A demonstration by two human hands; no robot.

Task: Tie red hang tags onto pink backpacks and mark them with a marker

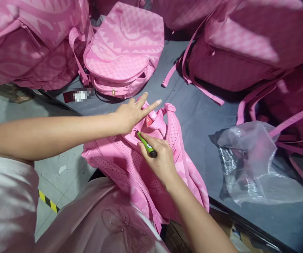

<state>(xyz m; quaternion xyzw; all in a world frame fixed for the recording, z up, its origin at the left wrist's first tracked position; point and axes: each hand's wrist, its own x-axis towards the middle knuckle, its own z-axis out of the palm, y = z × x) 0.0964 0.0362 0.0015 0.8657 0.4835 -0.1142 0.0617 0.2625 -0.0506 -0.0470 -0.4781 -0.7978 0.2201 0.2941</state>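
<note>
A pink backpack [151,182] lies against my lap and the table edge, its dotted back panel and shoulder straps facing up. My left hand [131,114] rests across the top of the backpack near the grab handle, with its visible fingers stretched out and spread. Just below it, my right hand [159,154] grips a green pen-like tool with black ends [146,144]. The tool's dark tip touches or nearly touches the pink fabric beside my left palm. A small red patch [149,120] shows near the handle, partly covered by pink fabric.
Another pink backpack [125,52] lies ahead on the grey table cover [193,116], with a dark red tag [71,96] beside it. More pink backpacks [241,49] crowd the back and right, straps trailing. A clear plastic bag [257,168] lies at right.
</note>
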